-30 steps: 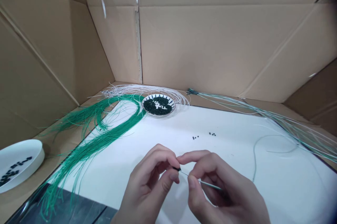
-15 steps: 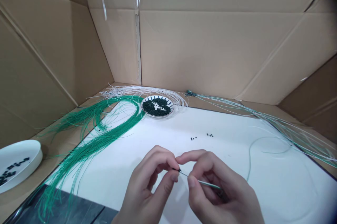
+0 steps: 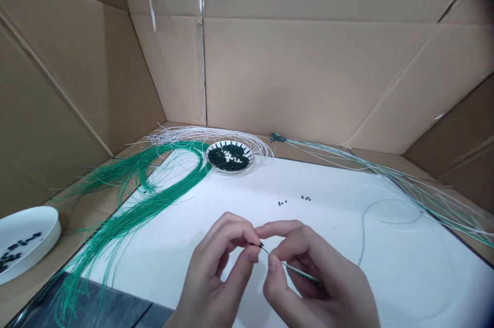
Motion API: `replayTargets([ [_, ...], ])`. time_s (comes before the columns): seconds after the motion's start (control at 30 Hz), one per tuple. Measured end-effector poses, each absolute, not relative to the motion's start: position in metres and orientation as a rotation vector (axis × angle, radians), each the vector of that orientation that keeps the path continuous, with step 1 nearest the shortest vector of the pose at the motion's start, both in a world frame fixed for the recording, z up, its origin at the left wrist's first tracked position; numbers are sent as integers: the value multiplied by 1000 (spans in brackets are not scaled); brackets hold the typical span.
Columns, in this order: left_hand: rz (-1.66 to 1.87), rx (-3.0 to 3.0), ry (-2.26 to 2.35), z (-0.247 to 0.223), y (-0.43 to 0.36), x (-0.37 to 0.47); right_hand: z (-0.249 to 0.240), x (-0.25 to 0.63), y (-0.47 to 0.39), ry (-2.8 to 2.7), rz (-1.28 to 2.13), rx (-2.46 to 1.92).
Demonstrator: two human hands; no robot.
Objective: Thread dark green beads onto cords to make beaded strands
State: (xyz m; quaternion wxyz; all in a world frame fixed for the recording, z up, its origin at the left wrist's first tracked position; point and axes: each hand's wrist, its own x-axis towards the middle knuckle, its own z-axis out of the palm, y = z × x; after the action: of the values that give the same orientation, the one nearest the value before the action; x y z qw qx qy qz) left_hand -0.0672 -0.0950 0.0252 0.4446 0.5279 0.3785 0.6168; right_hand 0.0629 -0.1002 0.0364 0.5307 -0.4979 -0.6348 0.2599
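My left hand [image 3: 218, 266] is closed in a pinch, with a tiny black piece [image 3: 262, 246] between thumb and forefinger. A thin wire [image 3: 301, 272], green and pale, runs from that piece into my right hand [image 3: 320, 271]. The right thumb and fingers grip the wire close to the piece, and the right forefinger reaches over to the left fingertips. How far the wire enters the piece is too small to tell. Beyond my hands, several tiny black pieces [image 3: 305, 198] lie in two small groups on the white board [image 3: 239, 199].
A patterned dish [image 3: 209, 158] of black pieces stands at the back. Green strands [image 3: 165, 199] curve along the left, white strands [image 3: 173, 133] behind. Tied wires [image 3: 328, 148] stretch to the right. A white bowl [image 3: 54, 233] sits far left. Cardboard walls [image 3: 289, 76] surround the board.
My right hand has shifted slightly left along the wire, so its thumb is nearer the black piece. My left hand keeps its pinch in nearly the same place.
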Motion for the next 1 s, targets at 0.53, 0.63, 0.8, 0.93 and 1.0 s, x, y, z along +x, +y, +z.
replayTargets([
  [0.53, 1460, 1353, 980, 27, -94, -72, 64, 70, -88, -1316, 1147, -1305],
  [0.63, 1457, 1387, 959, 28, -94, -73, 65, 71, -88, -1293, 1190, -1304],
  [0.8, 1488, 1469, 924, 27, -94, -74, 71, 70, -89, -1228, 1289, -1279],
  [0.93, 1489, 1549, 876, 26, -93, -75, 76, 72, -89, -1249, 1365, -1265],
  [1.0, 1466, 1596, 851, 25, -93, -76, 76, 73, -89, -1252, 1374, -1265],
])
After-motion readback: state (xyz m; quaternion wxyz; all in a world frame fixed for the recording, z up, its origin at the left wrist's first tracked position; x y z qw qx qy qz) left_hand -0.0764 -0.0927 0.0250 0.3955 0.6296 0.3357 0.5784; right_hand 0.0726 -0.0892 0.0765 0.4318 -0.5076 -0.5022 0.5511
